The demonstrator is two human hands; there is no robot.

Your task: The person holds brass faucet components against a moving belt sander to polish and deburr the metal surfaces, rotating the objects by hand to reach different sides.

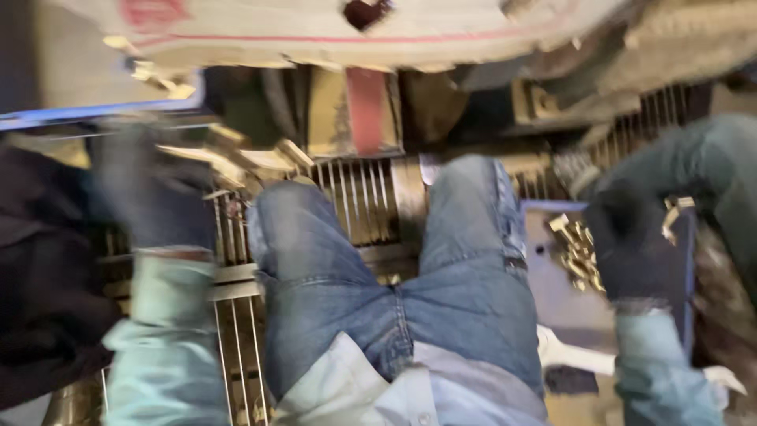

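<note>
Denim knees crowd between gloved hands: left blurred, grip unclear; right grasping brass pieces over tray rim.

A cluttered workshop is being shown: small brass parts are being kept in a blue tray, with metal grating and worn cardboard around.

Single head-worn view, looking steeply down, close over the wearer's blue denim knees, both dark-gloved hands inside frame edges, motion-blurred, metal wire grate beneath
</note>
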